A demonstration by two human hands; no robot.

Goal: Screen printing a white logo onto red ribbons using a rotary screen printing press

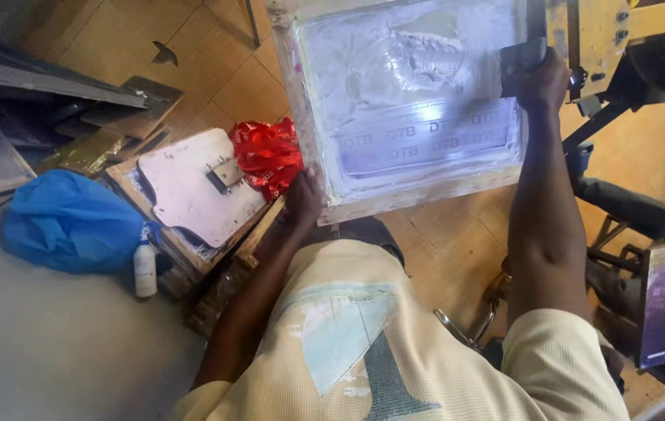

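Observation:
A wooden-framed printing screen (310,148) with pale ink smeared over its mesh lies flat in front of me. My left hand (303,199) grips the frame's near left corner. My right hand (541,79) is closed on a dark squeegee (521,56) that rests on the mesh at the screen's right side. Faint rows of letters show through the lower part of the mesh.
A red crumpled cloth (266,154) lies left of the screen beside a white shaped board (184,187) with a metal clamp. A blue plastic bag (71,222) and a small white bottle (144,269) sit further left. Metal press arms (609,117) stand at the right.

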